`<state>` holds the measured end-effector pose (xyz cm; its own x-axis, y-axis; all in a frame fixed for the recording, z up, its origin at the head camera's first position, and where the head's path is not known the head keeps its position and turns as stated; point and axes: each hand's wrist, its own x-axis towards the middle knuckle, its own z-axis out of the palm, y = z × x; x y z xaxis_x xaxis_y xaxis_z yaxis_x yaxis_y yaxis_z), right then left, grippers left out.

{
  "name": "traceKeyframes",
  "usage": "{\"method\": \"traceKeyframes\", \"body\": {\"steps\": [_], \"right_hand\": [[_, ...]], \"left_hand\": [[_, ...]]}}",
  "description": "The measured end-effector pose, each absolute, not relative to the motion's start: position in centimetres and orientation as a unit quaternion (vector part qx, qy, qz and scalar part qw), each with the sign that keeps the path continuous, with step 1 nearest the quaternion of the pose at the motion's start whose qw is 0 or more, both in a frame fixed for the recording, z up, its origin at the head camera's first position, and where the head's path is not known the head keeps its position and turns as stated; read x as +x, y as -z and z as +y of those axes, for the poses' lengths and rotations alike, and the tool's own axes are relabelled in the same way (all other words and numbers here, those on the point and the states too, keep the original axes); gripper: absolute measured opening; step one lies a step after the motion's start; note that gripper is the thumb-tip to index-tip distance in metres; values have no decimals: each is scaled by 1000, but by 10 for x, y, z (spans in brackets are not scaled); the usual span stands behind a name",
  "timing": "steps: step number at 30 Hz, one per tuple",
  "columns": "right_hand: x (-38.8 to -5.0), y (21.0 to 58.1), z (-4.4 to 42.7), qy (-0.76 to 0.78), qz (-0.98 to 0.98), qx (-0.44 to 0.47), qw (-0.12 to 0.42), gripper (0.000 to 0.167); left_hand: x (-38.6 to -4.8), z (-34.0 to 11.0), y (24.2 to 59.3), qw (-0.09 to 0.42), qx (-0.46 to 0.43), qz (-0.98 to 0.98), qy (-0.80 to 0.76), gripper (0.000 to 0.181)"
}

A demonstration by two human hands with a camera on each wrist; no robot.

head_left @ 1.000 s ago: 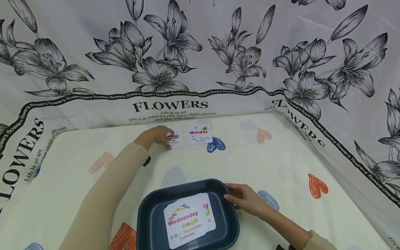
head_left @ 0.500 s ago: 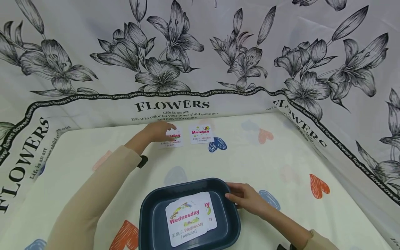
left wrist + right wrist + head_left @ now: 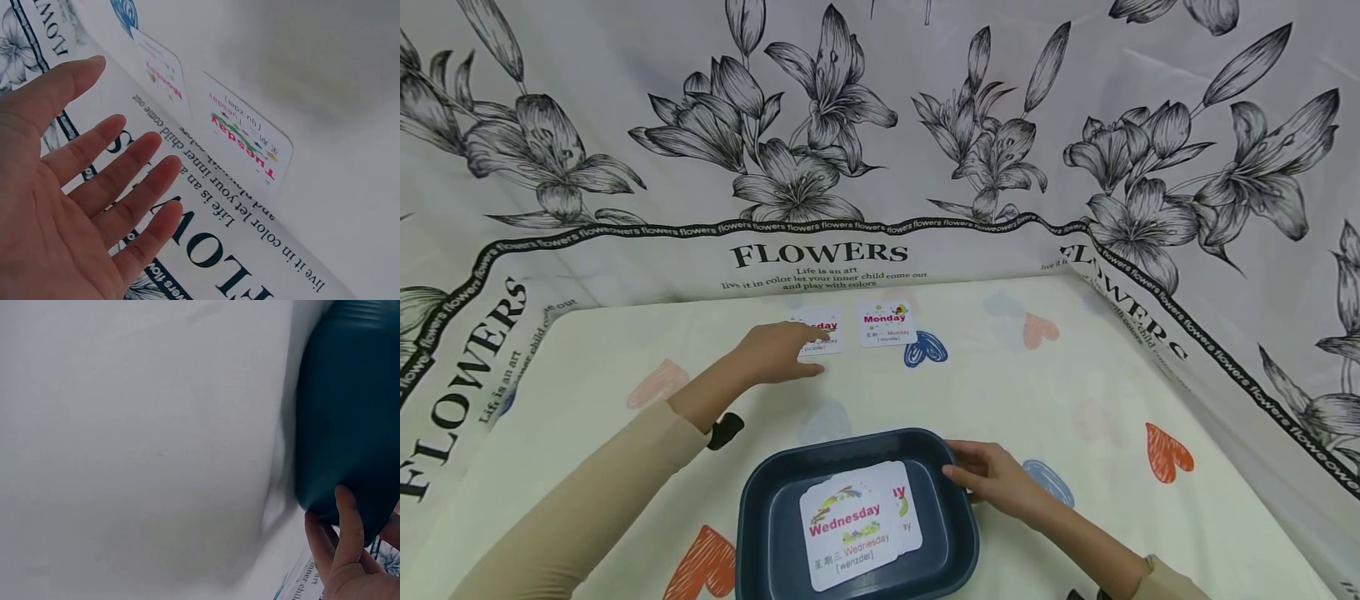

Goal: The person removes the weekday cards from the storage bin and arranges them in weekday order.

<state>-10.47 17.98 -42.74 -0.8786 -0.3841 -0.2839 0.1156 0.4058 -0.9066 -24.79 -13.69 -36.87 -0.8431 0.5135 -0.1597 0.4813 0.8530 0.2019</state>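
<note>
My left hand (image 3: 775,352) hovers with spread fingers over the near left part of a Tuesday card (image 3: 817,320), partly hiding it in the head view. In the left wrist view its palm shows nothing held, and the Tuesday card (image 3: 247,131) lies flat, apart from the fingers. To the right of it lies a Monday card (image 3: 886,323). My right hand (image 3: 1000,479) grips the far right corner of a dark blue tray (image 3: 842,443), thumb by the rim and fingers against the outer wall (image 3: 344,419). Inside, a Wednesday card (image 3: 848,533) covers most of another card (image 3: 910,521).
A pale tablecloth (image 3: 1075,375) with printed hearts covers the table. Flower-printed fabric (image 3: 820,192) hangs along the back and right side. The tray stands at the near edge of the head view, between the two arms.
My left hand has drawn back toward me from the Tuesday card, its fingers loosening. That card has stayed on the table beside Monday. The right hand keeps its grip on the tray.
</note>
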Motion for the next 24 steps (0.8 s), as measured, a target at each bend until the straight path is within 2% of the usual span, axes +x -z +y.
{"method": "traceKeyframes", "body": {"steps": [9, 24], "right_hand": [[-104, 428, 179, 537, 808, -89, 225, 51], [-103, 428, 181, 548, 799, -95, 230, 51]], "left_hand": [[-208, -141, 361, 68, 268, 959, -64, 47], [-165, -142, 357, -1, 292, 953, -75, 47]]}}
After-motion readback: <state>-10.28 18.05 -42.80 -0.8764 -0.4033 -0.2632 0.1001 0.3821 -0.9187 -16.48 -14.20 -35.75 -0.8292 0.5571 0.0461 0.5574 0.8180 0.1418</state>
